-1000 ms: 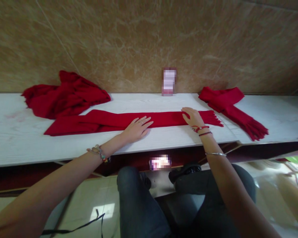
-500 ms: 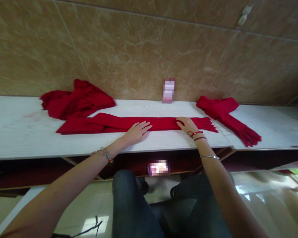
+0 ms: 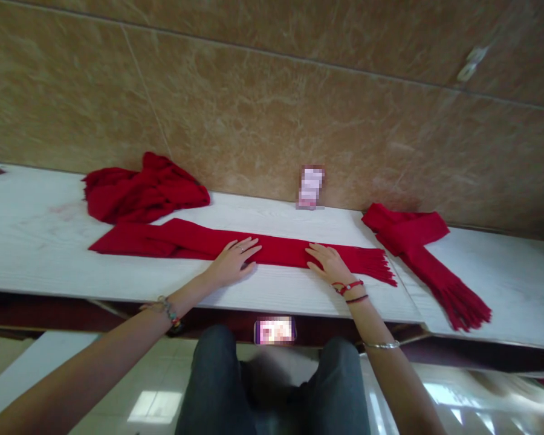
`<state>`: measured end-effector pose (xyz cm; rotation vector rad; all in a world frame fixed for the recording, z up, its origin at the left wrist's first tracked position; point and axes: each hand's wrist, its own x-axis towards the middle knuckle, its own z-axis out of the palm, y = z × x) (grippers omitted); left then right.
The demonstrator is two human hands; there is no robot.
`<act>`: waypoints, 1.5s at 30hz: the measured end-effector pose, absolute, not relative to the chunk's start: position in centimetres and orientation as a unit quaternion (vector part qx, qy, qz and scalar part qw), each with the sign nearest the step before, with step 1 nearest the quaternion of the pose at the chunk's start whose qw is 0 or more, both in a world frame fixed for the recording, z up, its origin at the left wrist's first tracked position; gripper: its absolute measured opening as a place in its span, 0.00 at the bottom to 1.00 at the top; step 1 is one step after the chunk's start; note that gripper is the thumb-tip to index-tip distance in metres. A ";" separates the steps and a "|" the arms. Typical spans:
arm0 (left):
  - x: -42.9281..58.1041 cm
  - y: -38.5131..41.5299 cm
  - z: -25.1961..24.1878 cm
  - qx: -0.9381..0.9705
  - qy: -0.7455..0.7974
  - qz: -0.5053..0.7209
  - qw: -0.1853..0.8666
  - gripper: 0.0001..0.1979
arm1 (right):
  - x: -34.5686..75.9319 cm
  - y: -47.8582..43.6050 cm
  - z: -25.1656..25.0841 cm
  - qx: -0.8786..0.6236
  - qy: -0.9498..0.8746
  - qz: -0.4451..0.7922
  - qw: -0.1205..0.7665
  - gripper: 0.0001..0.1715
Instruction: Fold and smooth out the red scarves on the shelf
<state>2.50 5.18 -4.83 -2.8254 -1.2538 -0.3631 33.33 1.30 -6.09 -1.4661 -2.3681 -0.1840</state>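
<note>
A long red scarf (image 3: 283, 249) lies stretched flat along the white tabletop, its fringe at the right end and a wider, looser fold at the left. My left hand (image 3: 234, 261) rests on the middle of it, fingers spread. Nearer the fringe, my right hand (image 3: 329, 261) lies on the same scarf with its fingers stretched out. Behind the scarf's left end is a crumpled red cloth (image 3: 147, 192) with some fringe showing. To the right sits another red scarf (image 3: 419, 254), folded across itself, its fringed end pointing toward the front edge.
The white tabletop (image 3: 31, 241) runs along a brown marbled wall (image 3: 263, 109). A small blurred-out item (image 3: 311, 187) stands against the wall. On the dark shelf below lies a blurred-out phone-like item (image 3: 275, 330). My knees (image 3: 215, 356) are under the front edge.
My left hand has slid left along the scarf, and my right hand has shifted slightly left. The camera view has tilted, so the table sits lower on its right side.
</note>
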 end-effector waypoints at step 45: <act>3.0 4.8 -4.7 -0.880 -0.471 -0.059 0.014 0.26 | 36.5 0.9 -5.0 -0.534 -0.840 -0.038 0.085 0.26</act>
